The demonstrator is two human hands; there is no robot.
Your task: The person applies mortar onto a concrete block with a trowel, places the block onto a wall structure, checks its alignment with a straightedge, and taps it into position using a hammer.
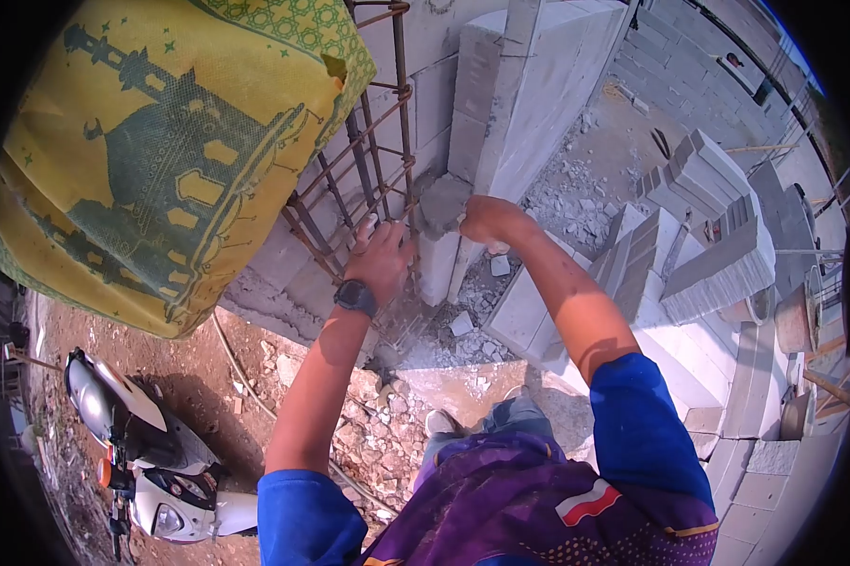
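Note:
My left hand (pixel 380 255), with a dark watch (pixel 355 297) on its wrist, is at the base of the rusty rebar cage (pixel 378 160). Its fingers are spread and touch the rods or the block edge beside them. Grey wet mortar (pixel 442 203) lies on top of a pale block (pixel 436 264) between my hands. My right hand (pixel 489 222) is closed at the right side of the mortar, by an upright plank (pixel 505 113). What its fingers hold is hidden.
A yellow-green printed sack (pixel 180 170) hangs at the upper left. Stacked white blocks (pixel 717 236) stand at the right. A motorbike (pixel 161 462) is at the lower left. Rubble (pixel 368 415) and a hose (pixel 241 373) lie on the ground near my feet.

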